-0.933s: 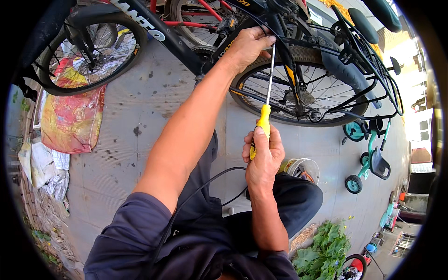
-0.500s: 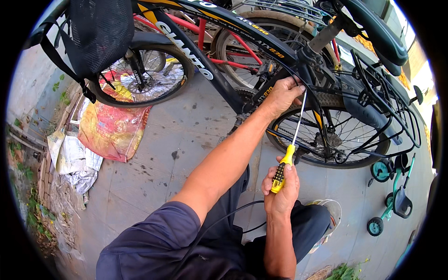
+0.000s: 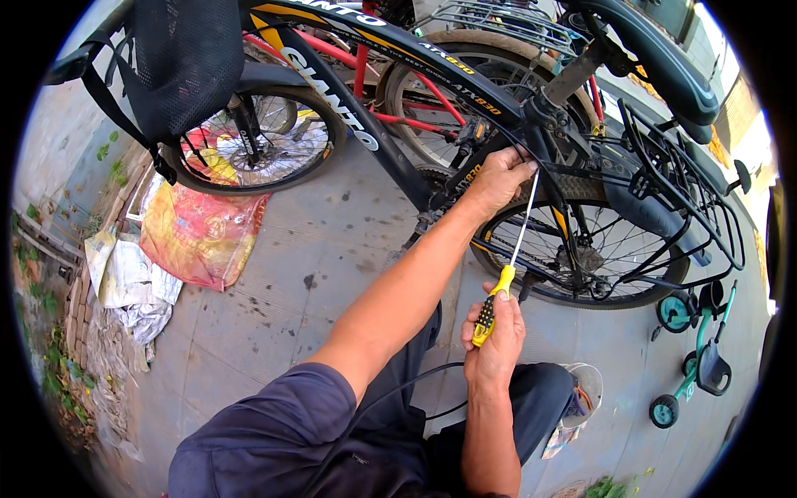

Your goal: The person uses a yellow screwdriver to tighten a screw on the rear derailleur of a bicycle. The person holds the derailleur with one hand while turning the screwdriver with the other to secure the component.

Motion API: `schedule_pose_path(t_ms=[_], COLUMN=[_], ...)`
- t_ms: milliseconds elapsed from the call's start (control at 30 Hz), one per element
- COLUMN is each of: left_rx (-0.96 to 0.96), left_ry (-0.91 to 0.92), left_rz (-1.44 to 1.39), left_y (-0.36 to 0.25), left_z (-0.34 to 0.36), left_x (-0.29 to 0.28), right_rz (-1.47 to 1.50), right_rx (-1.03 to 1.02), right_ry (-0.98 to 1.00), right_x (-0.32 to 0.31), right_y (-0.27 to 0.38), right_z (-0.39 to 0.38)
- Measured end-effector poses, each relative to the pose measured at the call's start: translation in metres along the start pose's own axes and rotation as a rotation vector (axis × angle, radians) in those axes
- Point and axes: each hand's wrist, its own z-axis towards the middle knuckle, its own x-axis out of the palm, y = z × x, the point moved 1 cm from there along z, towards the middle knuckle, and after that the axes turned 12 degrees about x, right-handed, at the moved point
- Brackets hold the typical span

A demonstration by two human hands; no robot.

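Observation:
My right hand (image 3: 492,336) is closed round the yellow-and-black handle of a long screwdriver (image 3: 500,300), whose thin steel shaft rises to the black bicycle frame (image 3: 548,187), just below the seat tube. My left hand (image 3: 501,181) has its fingers pinched at that spot, by the screwdriver's tip, beside black cables; what exactly they grip is hidden. The bicycle's rear wheel (image 3: 635,282) stands behind the screwdriver, under a black rear rack (image 3: 697,220). A long black cable (image 3: 407,384) lies loosely across my legs.
A red bicycle (image 3: 422,116) stands behind the black one. A teal children's tricycle (image 3: 714,369) is at the right, a white bucket (image 3: 588,382) beside my knee. Stained sacks (image 3: 199,241) and crumpled white sheeting (image 3: 133,290) lie on the paving at the left, beside bricks and plants.
The view has swung, so the bicycle and my arms sit further right than at first. The screwdriver has shifted slightly; both hands keep their grip at the same places.

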Motion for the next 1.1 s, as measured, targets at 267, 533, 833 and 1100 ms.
schedule_pose_path(t_ms=[267,533,833,1100], left_rx=[0.025,0.049,0.049,0.046], left_ry=[-0.009,0.003,-0.001,0.01], left_rz=[0.014,0.024,0.008,-0.01], left_y=[0.006,0.005,0.008,0.002], left_z=[0.002,0.0,0.003,0.0], left_x=[-0.004,-0.002,-0.003,-0.002], right_rz=[0.136,0.352,0.034,0.012], right_rx=[0.094,0.225,0.099,0.064], right_ry=[0.142,0.358,0.137,0.055], right_x=[-0.005,-0.01,-0.002,0.001], right_y=[-0.002,0.002,0.0,-0.002], right_z=[0.003,0.005,0.004,0.0])
